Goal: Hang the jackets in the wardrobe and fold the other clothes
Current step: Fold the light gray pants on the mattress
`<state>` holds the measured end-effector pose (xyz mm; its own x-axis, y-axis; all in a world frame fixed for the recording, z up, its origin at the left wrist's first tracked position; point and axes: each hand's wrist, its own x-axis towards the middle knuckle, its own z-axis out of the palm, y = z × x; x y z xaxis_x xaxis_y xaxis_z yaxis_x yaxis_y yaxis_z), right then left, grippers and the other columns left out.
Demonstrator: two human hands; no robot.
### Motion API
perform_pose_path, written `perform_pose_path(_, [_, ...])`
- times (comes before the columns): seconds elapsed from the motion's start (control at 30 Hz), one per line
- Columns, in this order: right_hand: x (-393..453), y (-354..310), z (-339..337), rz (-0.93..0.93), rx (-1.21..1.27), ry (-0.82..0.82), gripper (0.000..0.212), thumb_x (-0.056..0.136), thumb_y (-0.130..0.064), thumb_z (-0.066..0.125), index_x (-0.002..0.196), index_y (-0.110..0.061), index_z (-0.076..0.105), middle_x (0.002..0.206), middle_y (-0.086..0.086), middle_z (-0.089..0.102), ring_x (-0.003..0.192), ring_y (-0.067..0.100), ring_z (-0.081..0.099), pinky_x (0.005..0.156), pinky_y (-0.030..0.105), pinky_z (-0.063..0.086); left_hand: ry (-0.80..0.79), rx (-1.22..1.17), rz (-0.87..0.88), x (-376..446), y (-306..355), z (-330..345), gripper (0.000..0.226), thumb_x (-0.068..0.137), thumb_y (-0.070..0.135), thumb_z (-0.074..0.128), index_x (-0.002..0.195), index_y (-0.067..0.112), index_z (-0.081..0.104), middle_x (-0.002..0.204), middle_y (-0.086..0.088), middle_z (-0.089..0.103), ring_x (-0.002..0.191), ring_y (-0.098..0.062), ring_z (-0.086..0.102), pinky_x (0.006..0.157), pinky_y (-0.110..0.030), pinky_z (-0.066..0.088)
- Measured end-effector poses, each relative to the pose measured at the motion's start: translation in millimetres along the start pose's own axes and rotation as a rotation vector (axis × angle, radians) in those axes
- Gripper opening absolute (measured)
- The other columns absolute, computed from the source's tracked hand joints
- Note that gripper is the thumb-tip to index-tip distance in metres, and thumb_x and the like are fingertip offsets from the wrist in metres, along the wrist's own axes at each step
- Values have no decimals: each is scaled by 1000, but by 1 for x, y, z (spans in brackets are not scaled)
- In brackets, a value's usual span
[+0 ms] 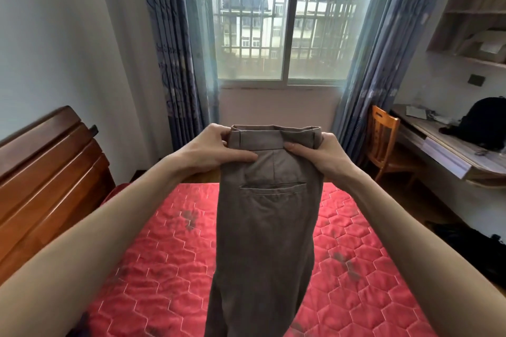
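Trousers (267,221) hang over the bed (153,268), waistband gripped by both hands: left (216,149), right (325,156).

two bare forearms, no sleeves, short nails

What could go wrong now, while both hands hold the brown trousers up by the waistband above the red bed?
1. The left hand and right hand grip only the waistband of the trousers; the hanging legs may twist, so the fold could come out uneven.
2. The red mattress cover shows dark stains; if they are not dry, laying the trousers there might soil them.
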<state>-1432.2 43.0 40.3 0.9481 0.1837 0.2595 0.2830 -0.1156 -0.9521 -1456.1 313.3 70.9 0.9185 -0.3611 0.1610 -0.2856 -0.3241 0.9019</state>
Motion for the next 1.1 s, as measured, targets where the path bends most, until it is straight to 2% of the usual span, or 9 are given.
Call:
perform_pose_path(0.17, [44, -2, 4, 50, -48, -171, 23, 90, -5, 77, 113, 0, 75, 99, 1, 78, 87, 7, 70, 77, 22, 58, 3, 151, 48, 55, -29, -36, 36, 81, 24, 87, 108, 3, 77, 103, -14, 77, 100, -22, 74, 91, -42, 61])
perform_pose_path(0.3, [116, -27, -3, 18, -505, -388, 28, 81, -10, 87, 108, -9, 77, 101, 9, 79, 91, 17, 72, 85, 35, 61, 101, 369, 99, 113, -31, -66, 49, 73, 50, 88, 86, 4, 78, 84, -4, 58, 77, -16, 61, 75, -39, 53])
perform_pose_path(0.37, [158, -47, -2, -78, -743, -302, 22, 79, -17, 87, 98, -23, 80, 93, 1, 78, 92, 19, 72, 83, 36, 60, 191, 429, 120, 142, -17, -81, 51, 67, 59, 80, 76, 9, 75, 79, 2, 56, 75, -16, 58, 71, -36, 48])
perform_pose_path(0.47, [211, -89, 3, -254, -911, -61, 3, 79, -14, 77, 78, -12, 75, 74, 10, 70, 82, 30, 67, 73, 43, 53, 380, 492, 151, 183, 22, -110, 34, 75, 47, 79, 65, 16, 67, 77, 5, 53, 75, -18, 57, 72, -38, 46])
perform_pose_path(0.53, [235, -117, 6, -351, -907, 79, 19, 82, -9, 65, 63, -14, 62, 62, 7, 59, 70, 29, 59, 63, 41, 45, 502, 554, 207, 202, 54, -127, 34, 86, 39, 77, 60, 24, 60, 79, 5, 52, 76, -21, 58, 71, -37, 44])
perform_pose_path(0.6, [248, -138, 7, -453, -888, 199, 19, 84, -6, 58, 67, -13, 62, 63, 3, 58, 69, 25, 57, 58, 36, 37, 611, 618, 290, 215, 79, -138, 35, 92, 37, 72, 61, 27, 60, 81, 4, 51, 75, -21, 57, 68, -34, 41])
perform_pose_path(0.7, [248, -149, 5, -639, -894, 342, 13, 85, -5, 57, 82, -12, 68, 71, 6, 66, 71, 26, 59, 62, 39, 45, 701, 683, 395, 215, 98, -141, 22, 98, 35, 67, 83, 20, 71, 96, 0, 54, 82, -21, 56, 73, -37, 46])
perform_pose_path(0.9, [198, -106, 1, -739, -934, 437, 24, 90, -5, 61, 102, -21, 74, 73, 4, 70, 66, 29, 63, 61, 38, 48, 654, 783, 493, 175, 72, -109, 15, 102, 32, 59, 99, 20, 69, 101, 5, 53, 89, -17, 56, 79, -47, 54])
perform_pose_path(1.1, [101, 22, -14, -693, -1088, 170, 35, 89, -23, 76, 122, -34, 70, 108, -10, 78, 92, 22, 76, 67, 39, 59, 390, 921, 500, 95, -40, -29, 21, 99, 28, 57, 114, 19, 68, 104, 3, 58, 93, -19, 62, 83, -41, 53])
